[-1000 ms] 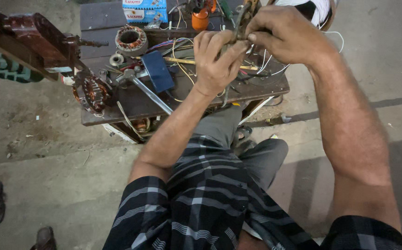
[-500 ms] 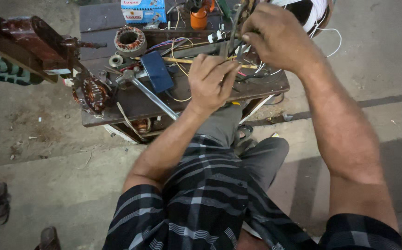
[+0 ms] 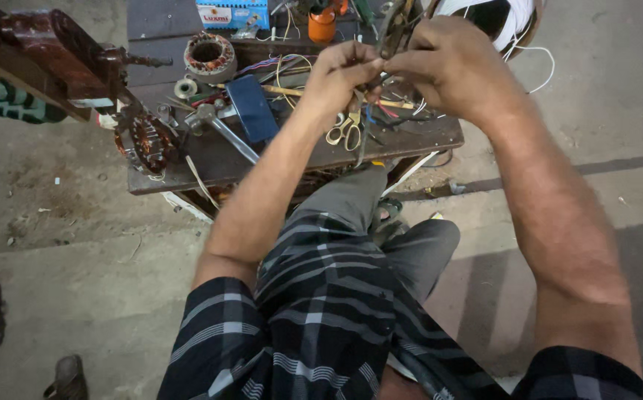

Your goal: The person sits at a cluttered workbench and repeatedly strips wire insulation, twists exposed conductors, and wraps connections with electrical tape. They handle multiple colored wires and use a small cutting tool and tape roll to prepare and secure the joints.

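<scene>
**Both hands pinch a thin metal part above the cluttered surface**

The left hand (image 3: 340,74) and the right hand (image 3: 451,67) meet above the dark wooden surface (image 3: 277,159), fingers closed on a slim greyish metal piece (image 3: 389,33) with wires trailing from it; what exactly it is cannot be told. Just below the left hand lie yellow-handled scissors (image 3: 345,132). Further left rest a dark blue flat rectangular case (image 3: 252,107), a copper-wound round stator (image 3: 209,55) and a second copper-wound motor core (image 3: 146,142) at the edge. An orange cup (image 3: 322,26) stands behind.
</scene>
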